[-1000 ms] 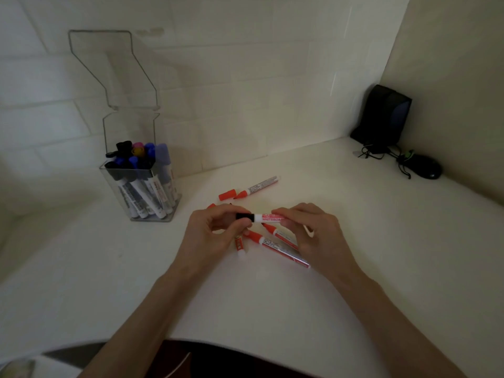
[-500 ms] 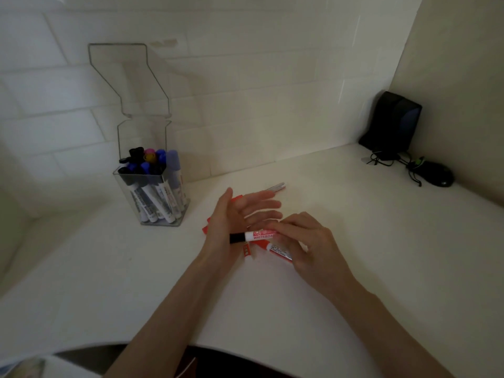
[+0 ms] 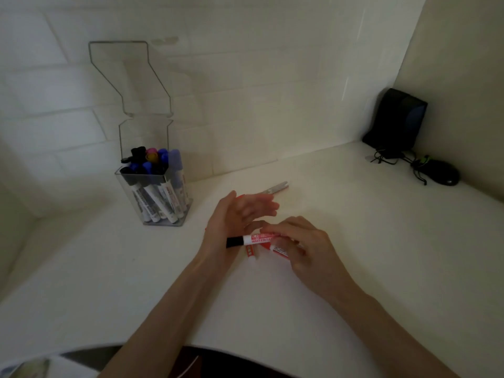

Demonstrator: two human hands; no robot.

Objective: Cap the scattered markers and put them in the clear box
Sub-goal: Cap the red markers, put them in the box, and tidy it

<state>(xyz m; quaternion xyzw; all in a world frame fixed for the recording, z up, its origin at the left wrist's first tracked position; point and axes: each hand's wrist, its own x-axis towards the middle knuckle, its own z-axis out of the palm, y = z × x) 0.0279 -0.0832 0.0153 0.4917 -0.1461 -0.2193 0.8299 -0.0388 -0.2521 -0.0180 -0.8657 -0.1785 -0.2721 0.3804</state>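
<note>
My right hand (image 3: pixel 302 246) pinches a white whiteboard marker (image 3: pixel 252 239) with red print and a black end; the marker lies level, black end pointing left. My left hand (image 3: pixel 237 216) is spread flat with straight fingers just behind that marker, its heel by the black end. Beneath the hands lie other red-printed markers (image 3: pixel 278 250), partly hidden. One more marker (image 3: pixel 276 187) pokes out beyond my left fingertips. The clear box (image 3: pixel 156 195) stands at the back left, lid up, holding several capped markers.
A black speaker (image 3: pixel 395 121) stands in the far right corner with tangled cables and a black mouse (image 3: pixel 443 174) beside it. Tiled wall runs behind the white desk (image 3: pixel 341 268). The desk's curved front edge is near my body.
My left hand let go of the marker's black end and opened flat. The right hand still holds the marker. The camera has tilted slightly.
</note>
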